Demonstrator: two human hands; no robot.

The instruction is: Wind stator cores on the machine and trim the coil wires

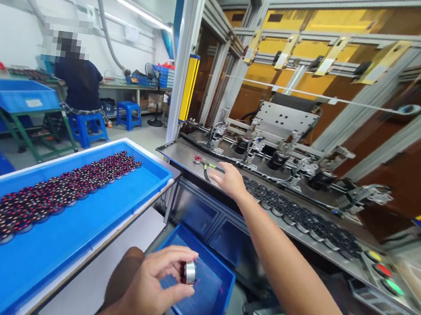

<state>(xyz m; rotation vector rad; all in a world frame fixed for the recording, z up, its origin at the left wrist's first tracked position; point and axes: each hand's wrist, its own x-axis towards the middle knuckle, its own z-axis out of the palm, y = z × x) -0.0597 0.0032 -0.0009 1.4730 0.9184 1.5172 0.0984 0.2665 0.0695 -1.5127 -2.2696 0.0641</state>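
My left hand [152, 287] is low in the middle, pinching a small round motor part [188, 272] with a silver cap and dark red windings over a blue bin [202, 291]. My right hand [229, 179] reaches out flat over the steel machine table [183, 153], fingers stretched, next to green-handled pliers [209, 167] and one loose wound part [197, 159]. A long row of dark round parts [303, 219] runs along the table to the right of that hand.
A large blue tray [82, 218] at left holds several rows of red-wound parts [46, 198]. Machine fixtures [280, 156] stand behind the table; coloured buttons [384, 270] sit at right. A person sits on a blue stool [88, 128] far left.
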